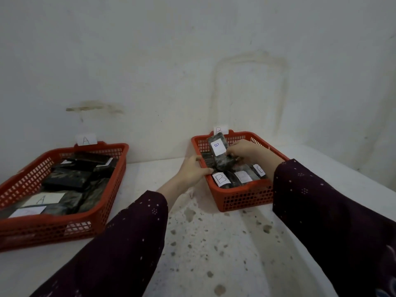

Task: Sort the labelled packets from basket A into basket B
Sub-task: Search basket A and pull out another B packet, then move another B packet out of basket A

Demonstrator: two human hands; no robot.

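Two red plastic baskets stand on a white surface. Basket A point(111, 185) at the left holds several dark packets, two with white labels, one reading A point(42, 199). Basket B point(242, 199) at the right holds several dark packets with white B labels point(220, 179). My right hand point(244, 151) is inside basket B, gripping a dark packet with a B label point(218, 152) that stands tilted upright. My left hand point(192, 170) grips the left rim of basket B, fingers curled over its edge.
A paper tag marked A point(86, 139) sticks up behind basket A, and a tag marked B point(219, 130) behind basket B. A stained white wall rises right behind both baskets. The speckled white surface point(203, 243) stretches between them toward me.
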